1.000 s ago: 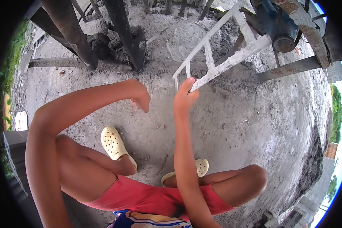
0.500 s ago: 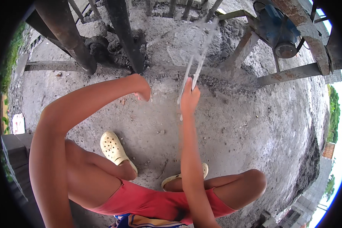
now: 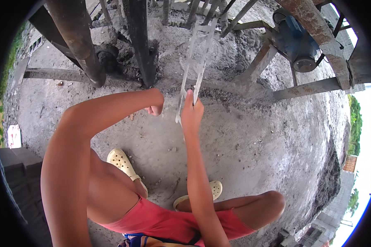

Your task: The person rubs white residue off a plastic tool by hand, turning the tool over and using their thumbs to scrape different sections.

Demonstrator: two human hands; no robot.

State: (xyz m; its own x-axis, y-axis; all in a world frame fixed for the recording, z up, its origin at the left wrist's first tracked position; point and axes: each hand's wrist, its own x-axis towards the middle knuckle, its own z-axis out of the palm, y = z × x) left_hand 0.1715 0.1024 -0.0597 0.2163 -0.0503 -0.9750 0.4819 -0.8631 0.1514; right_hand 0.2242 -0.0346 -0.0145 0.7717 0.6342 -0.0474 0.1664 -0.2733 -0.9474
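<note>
Head view: since a second ago the pale ladder-like metal frame (image 3: pixel 196 61) has swung from slanting toward two o'clock to standing nearly on edge toward twelve, so it reads as being turned over. At ten o'clock of its lower end the left hand (image 3: pixel 154 108) is curled shut, holding nothing and just apart from it. The right hand (image 3: pixel 191 111) is closed on that lower end.
</note>
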